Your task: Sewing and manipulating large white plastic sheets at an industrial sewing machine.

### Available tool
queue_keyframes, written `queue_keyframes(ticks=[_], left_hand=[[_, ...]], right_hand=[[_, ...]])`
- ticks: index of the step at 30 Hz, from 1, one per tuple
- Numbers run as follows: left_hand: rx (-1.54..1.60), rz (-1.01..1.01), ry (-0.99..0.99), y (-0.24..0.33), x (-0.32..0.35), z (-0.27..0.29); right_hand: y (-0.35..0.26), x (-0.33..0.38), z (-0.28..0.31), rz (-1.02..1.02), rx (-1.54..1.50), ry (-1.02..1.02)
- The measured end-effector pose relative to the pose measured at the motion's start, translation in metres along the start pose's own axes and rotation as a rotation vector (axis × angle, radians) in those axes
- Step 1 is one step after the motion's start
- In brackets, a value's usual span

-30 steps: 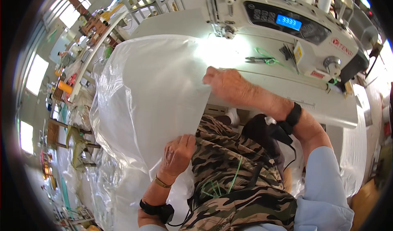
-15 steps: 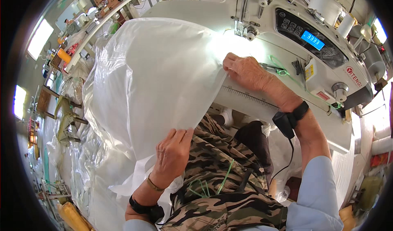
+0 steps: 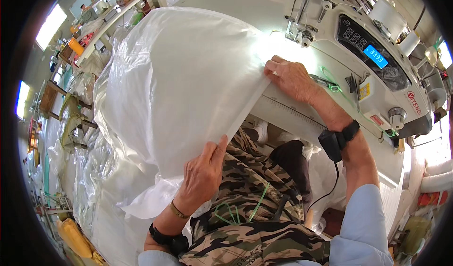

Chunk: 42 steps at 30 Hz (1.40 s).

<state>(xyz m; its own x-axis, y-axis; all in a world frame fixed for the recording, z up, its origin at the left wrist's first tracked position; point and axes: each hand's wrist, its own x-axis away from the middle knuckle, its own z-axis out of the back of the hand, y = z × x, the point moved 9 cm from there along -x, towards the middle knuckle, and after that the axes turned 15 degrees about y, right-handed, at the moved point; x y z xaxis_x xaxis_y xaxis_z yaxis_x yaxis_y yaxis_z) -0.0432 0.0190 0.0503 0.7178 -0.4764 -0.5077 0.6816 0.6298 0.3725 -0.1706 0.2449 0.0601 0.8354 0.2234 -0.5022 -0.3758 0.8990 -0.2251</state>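
Observation:
A large white woven plastic sheet [image 3: 198,72] spreads over the bed of a sewing machine [image 3: 368,72] and hangs down at my left side. My right hand [image 3: 295,82] pinches the sheet's right edge, close to the brightly lit needle area, where glare hides the needle. Nearer my body, my left hand [image 3: 202,174] grips the same edge between thumb and fingers, with the index finger stretched along it. Between the two hands the edge runs fairly straight. Green-handled thread snips [image 3: 330,84] lie on the machine bed just right of my right hand.
A ruler scale [image 3: 292,109] marks the bed's front edge. White thread cones [image 3: 389,16] stand behind the machine head. Heaps of clear plastic [image 3: 94,171] cover the floor at left, near a wooden stool [image 3: 71,115]. A cable hangs from the band on my right wrist.
The sheet's far edge has moved farther away over the bed. My right hand has gone slightly forward with it. My left fingers have shifted up along the edge. The view has tilted slightly.

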Motion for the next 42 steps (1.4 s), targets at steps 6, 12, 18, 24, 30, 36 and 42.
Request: queue_keyframes(ticks=[6, 12, 18, 24, 30, 36, 42], left_hand=[[0.150, 0.018, 0.142, -0.001, -0.007, 0.002], [0.127, 0.072, 0.350, -0.016, -0.009, 0.003], [0.328, 0.233, 0.332, -0.029, -0.017, 0.001], [0.329, 0.243, 0.347, -0.032, -0.022, 0.007], [0.068, 0.076, 0.269, -0.013, -0.035, 0.022], [-0.137, -0.071, 0.255, 0.003, -0.036, 0.028], [0.064, 0.015, 0.025, -0.003, -0.025, 0.007]], right_hand=[[0.001, 0.004, 0.004, 0.012, 0.026, 0.083], [-0.005, 0.013, 0.006, 0.162, 0.104, 0.159], [0.003, 0.018, 0.014, 0.199, -0.030, 0.164], [0.010, 0.012, 0.008, 0.104, -0.062, 0.144], [0.017, 0.008, 0.005, 0.110, -0.147, 0.164], [0.015, 0.001, 0.007, 0.141, -0.134, 0.128], [0.017, -0.001, 0.006, 0.168, -0.049, 0.024]])
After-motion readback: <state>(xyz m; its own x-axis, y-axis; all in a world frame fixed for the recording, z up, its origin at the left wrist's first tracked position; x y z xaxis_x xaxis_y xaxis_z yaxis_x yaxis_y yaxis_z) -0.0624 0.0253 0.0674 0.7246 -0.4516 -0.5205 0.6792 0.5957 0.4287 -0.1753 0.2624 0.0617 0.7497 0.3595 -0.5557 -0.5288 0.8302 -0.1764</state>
